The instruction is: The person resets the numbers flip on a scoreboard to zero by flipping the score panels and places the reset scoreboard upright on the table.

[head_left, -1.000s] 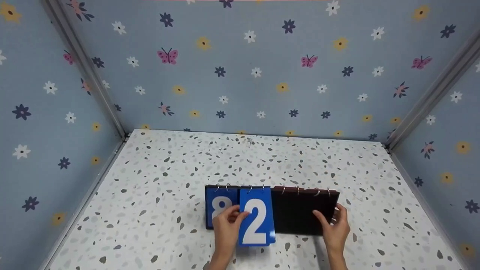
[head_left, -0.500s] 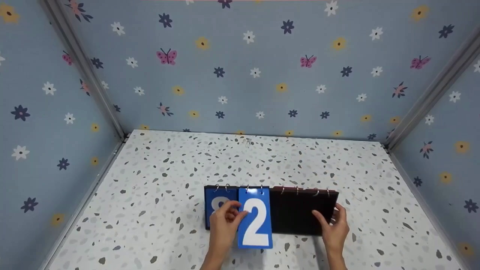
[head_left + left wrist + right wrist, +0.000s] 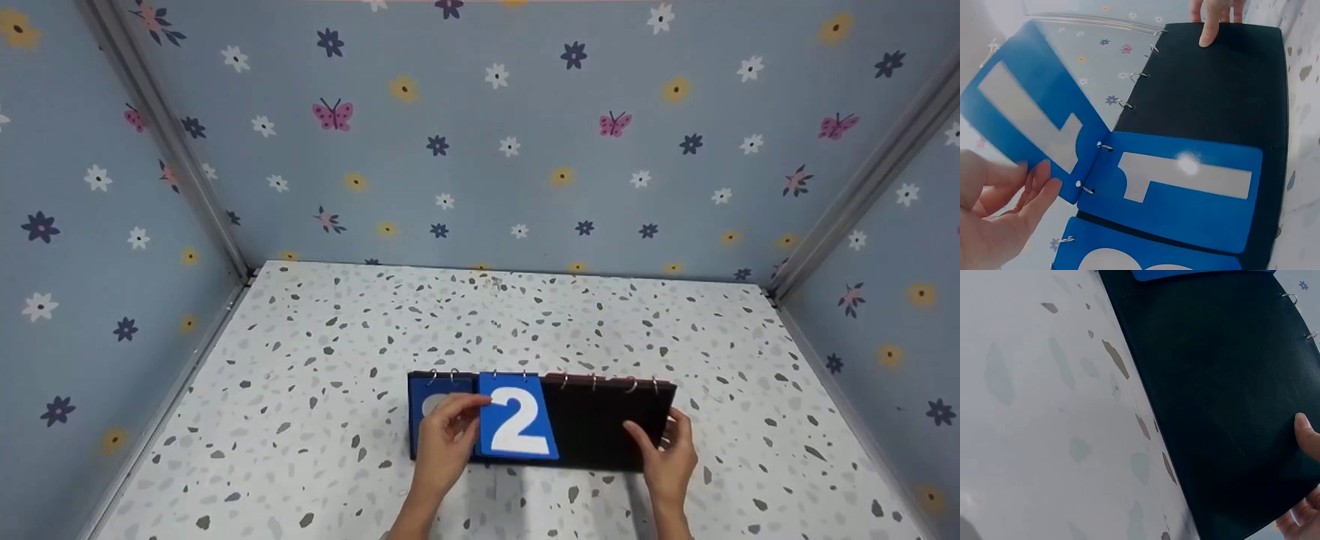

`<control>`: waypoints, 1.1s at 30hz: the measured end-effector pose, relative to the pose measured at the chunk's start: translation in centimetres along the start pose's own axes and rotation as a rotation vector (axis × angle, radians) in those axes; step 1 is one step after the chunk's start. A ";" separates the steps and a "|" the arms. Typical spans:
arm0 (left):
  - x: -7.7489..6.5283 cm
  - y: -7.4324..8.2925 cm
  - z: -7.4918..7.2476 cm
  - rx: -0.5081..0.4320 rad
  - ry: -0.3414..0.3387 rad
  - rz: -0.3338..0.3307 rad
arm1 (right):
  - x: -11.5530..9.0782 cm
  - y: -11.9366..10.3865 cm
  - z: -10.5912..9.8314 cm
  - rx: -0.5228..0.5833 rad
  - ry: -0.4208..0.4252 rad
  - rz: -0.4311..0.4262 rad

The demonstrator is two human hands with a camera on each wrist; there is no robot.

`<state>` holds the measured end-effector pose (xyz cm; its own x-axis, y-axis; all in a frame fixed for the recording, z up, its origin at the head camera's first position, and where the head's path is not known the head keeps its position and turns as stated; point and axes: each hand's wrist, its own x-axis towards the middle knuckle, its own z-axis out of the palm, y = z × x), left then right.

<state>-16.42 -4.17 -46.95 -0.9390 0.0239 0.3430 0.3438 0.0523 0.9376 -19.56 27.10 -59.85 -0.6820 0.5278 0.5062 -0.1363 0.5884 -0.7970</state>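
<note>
A tabletop flip scoreboard (image 3: 600, 427), black with metal rings along its top, stands low in the head view. My left hand (image 3: 444, 442) pinches the left edge of a blue number card (image 3: 517, 424) with a white 2, its lower end raised off the board. In the left wrist view, the back of this raised card (image 3: 1027, 84) shows a 1, and another blue card (image 3: 1190, 174) with a 1 lies below it. Beside it, the blue 8 card (image 3: 431, 390) is partly hidden by my hand. My right hand (image 3: 671, 454) grips the board's right end, thumb in front, fingers behind.
The scoreboard stands on a white speckled table (image 3: 360, 322). Blue panels (image 3: 480, 165) with flowers and butterflies rise at the back and both sides, with grey metal posts (image 3: 169, 135) at the corners. Open rings (image 3: 632, 385) show on the board's right half.
The lower end of the 2 card has risen and swung slightly right. My left index finger has moved up onto its front. The right hand keeps its place on the board.
</note>
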 end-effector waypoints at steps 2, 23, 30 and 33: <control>0.5 0.0 0.1 0.031 0.039 0.056 | 0.0 0.2 0.1 0.006 0.003 -0.018; 9.6 -0.9 0.6 0.368 0.169 0.344 | -0.1 -4.1 -1.1 0.054 -0.034 0.110; 10.8 -2.0 1.2 0.427 0.162 0.246 | 0.1 -5.4 -1.5 0.015 -0.057 0.121; 11.2 -2.2 1.3 0.459 0.133 0.167 | 0.1 -5.3 -1.5 0.009 -0.059 0.121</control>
<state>-27.66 -2.70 -45.26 -0.8532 -0.0561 0.5185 0.4279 0.4931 0.7575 -17.83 24.93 -55.13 -0.7348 0.5577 0.3861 -0.0566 0.5168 -0.8542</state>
